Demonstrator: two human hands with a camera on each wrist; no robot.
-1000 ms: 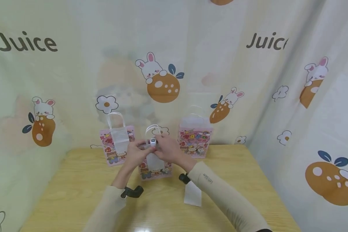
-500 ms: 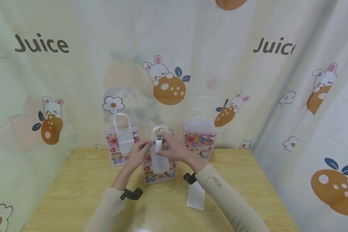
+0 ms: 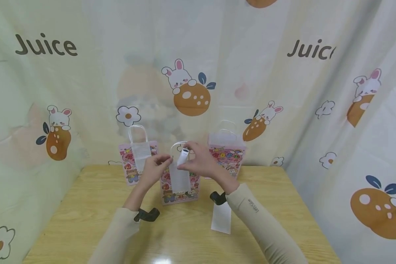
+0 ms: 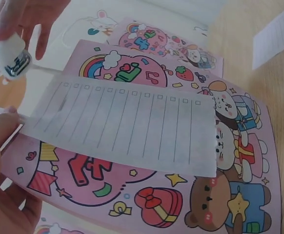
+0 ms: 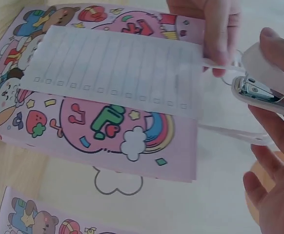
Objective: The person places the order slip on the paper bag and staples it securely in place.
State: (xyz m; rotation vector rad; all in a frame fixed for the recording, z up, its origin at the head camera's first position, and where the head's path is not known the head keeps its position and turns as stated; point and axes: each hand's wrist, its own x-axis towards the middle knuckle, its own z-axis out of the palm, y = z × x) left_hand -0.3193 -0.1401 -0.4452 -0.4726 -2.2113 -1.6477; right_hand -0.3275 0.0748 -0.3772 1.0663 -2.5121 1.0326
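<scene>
A white mini stapler (image 3: 183, 156) is held in my right hand (image 3: 202, 161), tilted, a little off the top edge of the middle pink cartoon paper bag (image 3: 194, 187). In the right wrist view the stapler's metal end (image 5: 254, 90) faces the bag, with a gap between them. My left hand (image 3: 156, 168) pinches the bag's top left edge, thumb in front and fingers behind. A lined white paper slip (image 4: 132, 126) with small checkboxes lies against the bag's front, its upper end at the bag's rim. The bag's white handle (image 3: 177, 143) rises behind the hands.
Another pink bag (image 3: 130, 176) with a white slip (image 3: 141, 154) on its front stands at left. A third pink bag (image 3: 226, 156) stands behind my right hand. One loose white slip (image 3: 221, 219) lies on the wooden table (image 3: 184, 234). A printed curtain (image 3: 231, 84) hangs close behind.
The stapler was at the bag's top edge with both hands together; my right hand has drawn it back and tilted it. My left hand stays at the bag's edge. The head view shifted slightly.
</scene>
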